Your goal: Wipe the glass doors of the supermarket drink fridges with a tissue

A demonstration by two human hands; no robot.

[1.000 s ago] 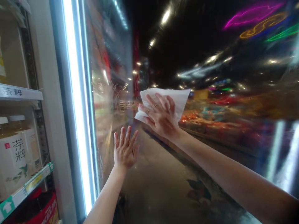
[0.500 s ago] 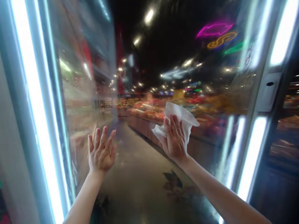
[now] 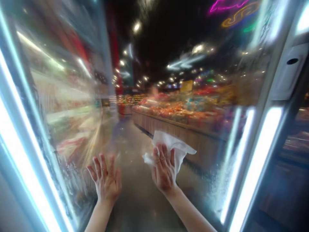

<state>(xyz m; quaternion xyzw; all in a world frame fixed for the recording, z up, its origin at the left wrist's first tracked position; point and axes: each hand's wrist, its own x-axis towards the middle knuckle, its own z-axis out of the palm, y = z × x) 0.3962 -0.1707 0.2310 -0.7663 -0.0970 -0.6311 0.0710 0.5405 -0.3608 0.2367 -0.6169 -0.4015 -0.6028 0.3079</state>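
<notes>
1. Change, height: compared with half a second ago, the right hand [image 3: 166,172] and the white cloth [image 3: 178,149] sit lower in the view, and the left hand [image 3: 107,183] has dropped as well.
2. Change, spacing: the two hands are nearer each other, the right one now only slightly higher; a second ago it was well above the left.
3. Change, surroundings: the bottle shelf seen at the left a second ago is out of view; the left light strip [image 3: 26,180] has shifted outward.
4. Cloth, appearance: thin, white, slightly translucent, crumpled. One corner points out to the right; a small bunched end shows left of the fingers. It was spread flatter a second ago.
5. Cloth, position: under the right hand, apparently against a clear pane [image 3: 134,190], between the light strips.
6. Right hand: laid flat over the cloth, fingers extended, unclenched.
7. Left hand: bare, fingers fanned, holding nothing, apparently palm to the pane.
8. Right side: upright light strip [image 3: 256,170], with a pale fitting [image 3: 286,74] bearing a dark oval above it.
9. Beyond the pane: blurred stand [image 3: 166,124], floor [image 3: 135,140].
</notes>
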